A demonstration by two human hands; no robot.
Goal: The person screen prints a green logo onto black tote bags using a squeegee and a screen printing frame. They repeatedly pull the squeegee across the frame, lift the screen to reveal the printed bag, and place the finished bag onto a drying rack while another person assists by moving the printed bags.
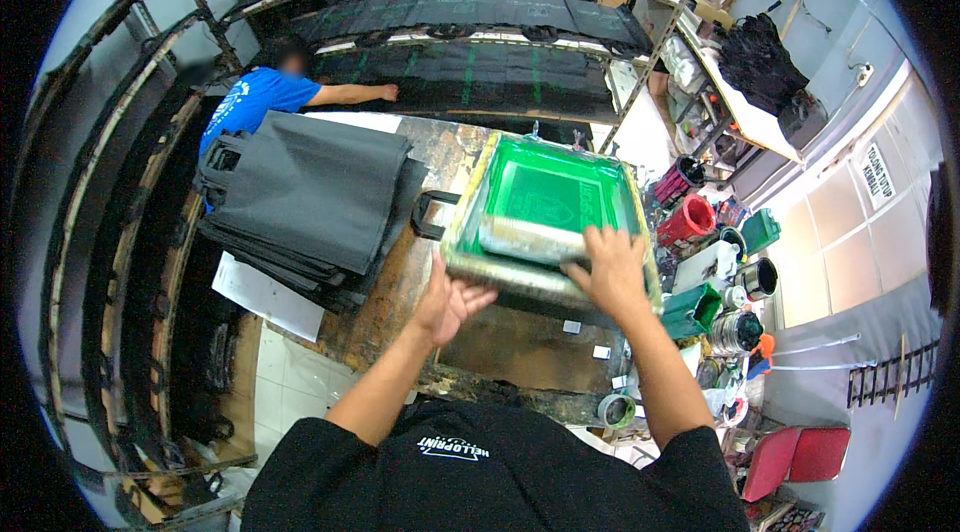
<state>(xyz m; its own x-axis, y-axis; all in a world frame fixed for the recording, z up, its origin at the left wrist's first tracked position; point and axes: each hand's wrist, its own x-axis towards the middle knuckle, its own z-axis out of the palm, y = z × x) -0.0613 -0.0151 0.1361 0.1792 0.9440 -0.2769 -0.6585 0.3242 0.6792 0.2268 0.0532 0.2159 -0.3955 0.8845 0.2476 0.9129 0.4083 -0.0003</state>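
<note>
A screen printing frame (462,194) with green ink on its mesh lies on the worktable in front of me. My right hand (612,272) grips the right end of a pale, wide squeegee (535,238), near the frame's close edge. At the frame's near left corner is my left hand (450,304), palm turned up and fingers apart, touching or just beside the rim. The frame's near side is blurred. From under its left side sticks a black bag handle (432,215); the rest of that bag is mostly hidden.
A stack of black bags (310,177) lies to the left on the table (370,332). Ink pots and a red bucket (686,220) crowd the right side. A person in a blue shirt (245,104) reaches toward drying racks (450,77) behind. A red chair (800,457) stands lower right.
</note>
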